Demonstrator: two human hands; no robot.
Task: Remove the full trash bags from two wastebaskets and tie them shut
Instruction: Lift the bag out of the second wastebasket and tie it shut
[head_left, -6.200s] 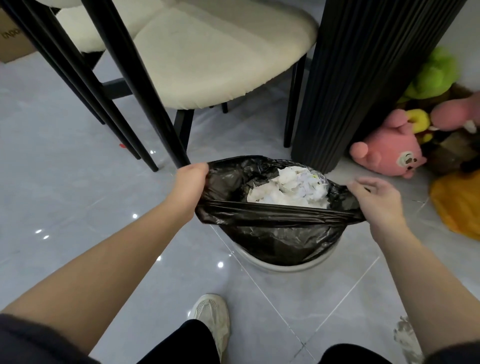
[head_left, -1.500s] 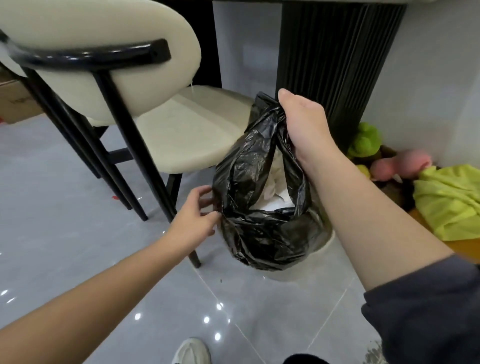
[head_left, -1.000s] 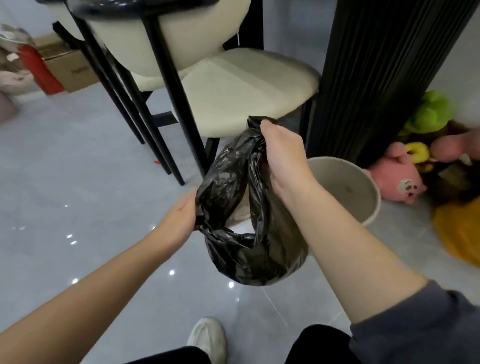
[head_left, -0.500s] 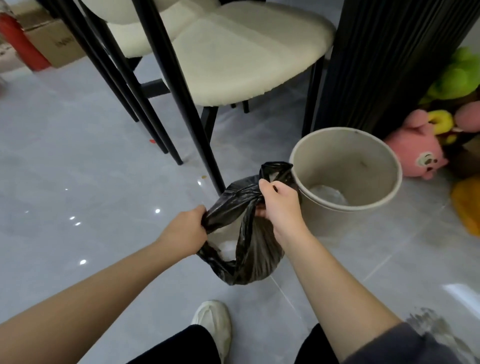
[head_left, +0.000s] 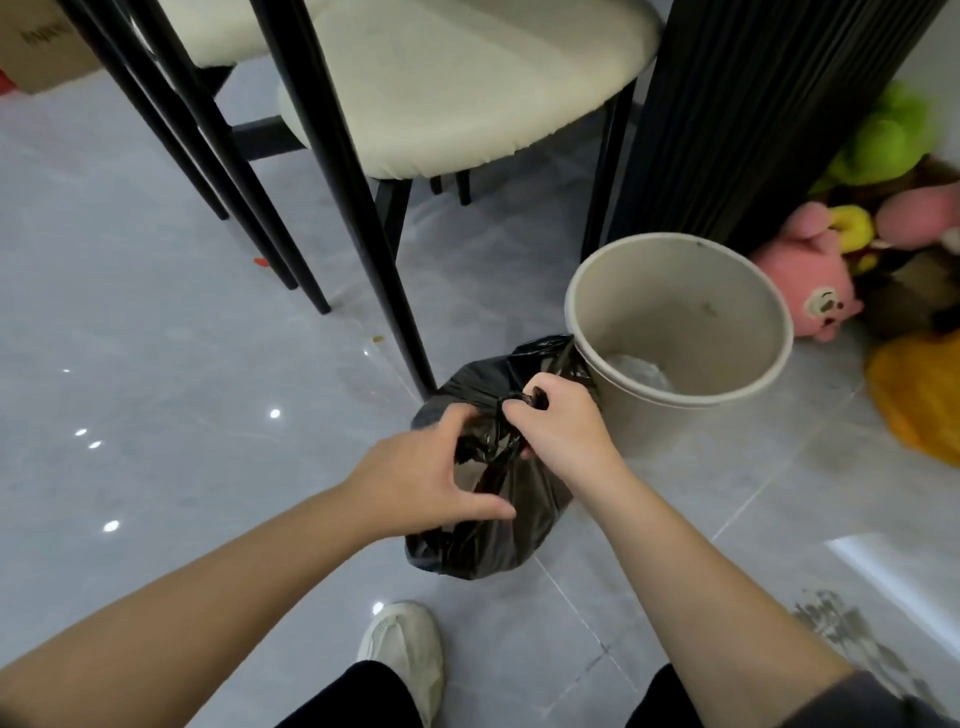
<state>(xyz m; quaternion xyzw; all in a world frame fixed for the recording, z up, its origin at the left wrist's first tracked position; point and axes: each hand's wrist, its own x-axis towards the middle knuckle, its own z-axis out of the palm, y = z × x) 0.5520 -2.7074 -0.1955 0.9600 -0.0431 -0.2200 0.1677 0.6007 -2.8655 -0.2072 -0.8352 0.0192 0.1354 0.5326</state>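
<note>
Lowered beside the bin (head_left: 748, 332), the bag (head_left: 493, 540) now rests on the floor (head_left: 156, 415), right hand (head_left: 561, 423) pinching its neck, left hand (head_left: 415, 478) arched over it, grip unclear: tying can start.

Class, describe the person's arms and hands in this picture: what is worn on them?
The left hand and right hand are bare: no gloves, rings or watch visible. The forearms are uncovered. A dark grey sleeve shows at the right elbow; no left sleeve is in view.
</note>
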